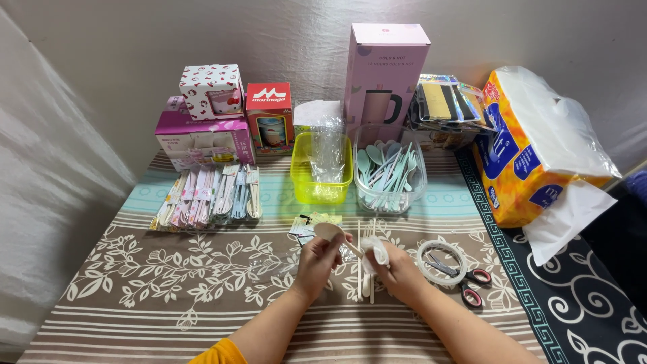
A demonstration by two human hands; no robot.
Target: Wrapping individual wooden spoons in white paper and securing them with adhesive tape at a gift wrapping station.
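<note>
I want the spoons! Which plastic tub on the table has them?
The clear tub, right of the yellow tub. It holds pale blue-green spoons; the yellow one holds only clear plastic bags.

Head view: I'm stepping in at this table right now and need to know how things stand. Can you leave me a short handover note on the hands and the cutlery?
Left hand: holds a cream spoon by its handle, bowl up.
Right hand: pinches a small clear plastic bag.
Under the hands: more cream cutlery lies on the patterned tablecloth.
Done: a row of packed cutlery sets lies at the left.
Left: loose pastel spoons in the clear tub; clear bags in the yellow tub.
Tape roll and scissors lie right of the hands.
</note>
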